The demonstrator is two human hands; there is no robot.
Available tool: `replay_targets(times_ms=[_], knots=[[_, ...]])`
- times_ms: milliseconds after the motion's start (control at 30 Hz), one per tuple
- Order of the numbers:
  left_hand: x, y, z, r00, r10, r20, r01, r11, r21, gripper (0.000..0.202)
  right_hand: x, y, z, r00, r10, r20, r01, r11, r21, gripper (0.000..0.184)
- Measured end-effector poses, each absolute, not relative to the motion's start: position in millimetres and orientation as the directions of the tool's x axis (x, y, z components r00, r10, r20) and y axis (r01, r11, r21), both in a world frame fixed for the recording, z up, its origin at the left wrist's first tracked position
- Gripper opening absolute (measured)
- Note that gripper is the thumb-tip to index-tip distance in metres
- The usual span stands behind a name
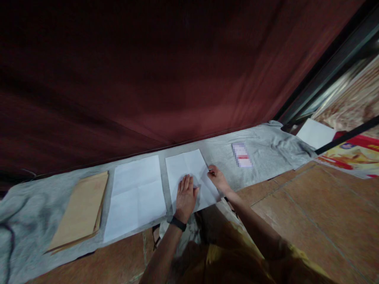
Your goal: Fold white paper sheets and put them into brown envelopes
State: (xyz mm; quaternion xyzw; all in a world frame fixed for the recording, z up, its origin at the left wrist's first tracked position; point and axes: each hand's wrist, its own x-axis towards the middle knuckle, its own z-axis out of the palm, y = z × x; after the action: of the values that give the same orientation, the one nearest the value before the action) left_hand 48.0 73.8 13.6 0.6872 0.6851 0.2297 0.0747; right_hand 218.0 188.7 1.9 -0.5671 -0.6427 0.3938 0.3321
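A creased white sheet of paper [186,167] lies on a grey cloth [263,154] spread over the floor. My left hand [185,195], with a black band at the wrist, rests flat on the sheet with its fingers stretched out. My right hand [217,178] is at the sheet's right edge, its fingertips pinched on the paper edge. A second white sheet [136,193], also creased, lies just to the left. A stack of brown envelopes [81,209] sits further left on the cloth.
A dark red curtain [148,79] hangs behind the cloth. A small blurred card [242,155] lies on the cloth at right. Terracotta floor tiles [310,205] stretch to the right, with a white sheet [315,133] and a colourful printed page [355,156] beyond.
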Motion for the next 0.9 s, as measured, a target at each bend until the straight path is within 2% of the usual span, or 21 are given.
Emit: replay_targets(times_ms=[100,200,333,433,667,900], knots=[[50,80,15,-0.032,0.984,0.178,0.938,-0.032,0.346,0.055,224,177,5,-0.216,0.966,0.141,0.586,0.243,-0.773,0.038],[53,82,14,-0.039,0.985,0.171,0.955,-0.014,0.297,0.057,223,165,7,-0.411,0.864,0.291,0.670,0.502,-0.547,0.041],[55,80,14,-0.055,0.984,0.170,0.959,0.004,0.285,0.055,212,154,8,-0.605,0.746,0.280,0.619,0.661,-0.425,0.039],[49,74,15,-0.057,0.984,0.171,0.956,0.004,0.295,0.055,208,153,6,-0.648,0.718,0.253,0.605,0.688,-0.401,0.039],[13,46,16,-0.143,0.976,0.164,0.923,0.072,0.377,0.054,245,163,0,-0.614,0.754,0.232,0.671,0.654,-0.349,0.041],[-1,14,15,-0.333,0.936,0.115,0.733,0.180,0.656,0.051,277,168,5,-0.698,0.698,0.158,0.619,0.700,-0.355,0.051]])
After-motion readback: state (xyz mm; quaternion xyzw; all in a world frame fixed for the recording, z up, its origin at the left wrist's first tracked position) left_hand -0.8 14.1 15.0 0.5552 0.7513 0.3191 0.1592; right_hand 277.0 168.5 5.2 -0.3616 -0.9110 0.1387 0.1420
